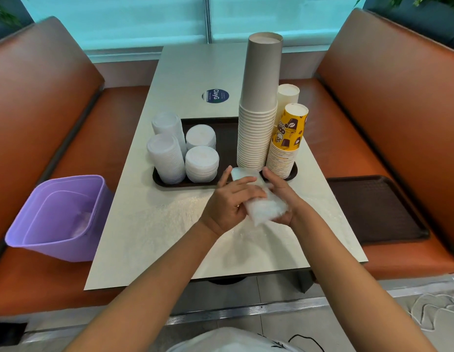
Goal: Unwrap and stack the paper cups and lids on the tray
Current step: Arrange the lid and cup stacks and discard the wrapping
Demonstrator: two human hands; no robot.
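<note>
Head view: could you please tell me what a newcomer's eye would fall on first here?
Probably the tall grey cup stack on the right of the tray, towering over the yellow cups beside it and the four lid stacks at the tray's left end. Next, the left hand and right hand holding a plastic-wrapped bundle over the table. A purple bin sits on the left bench.

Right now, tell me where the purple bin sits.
In the head view, the purple bin sits at lower left on the orange bench seat, against the table edge.
</note>
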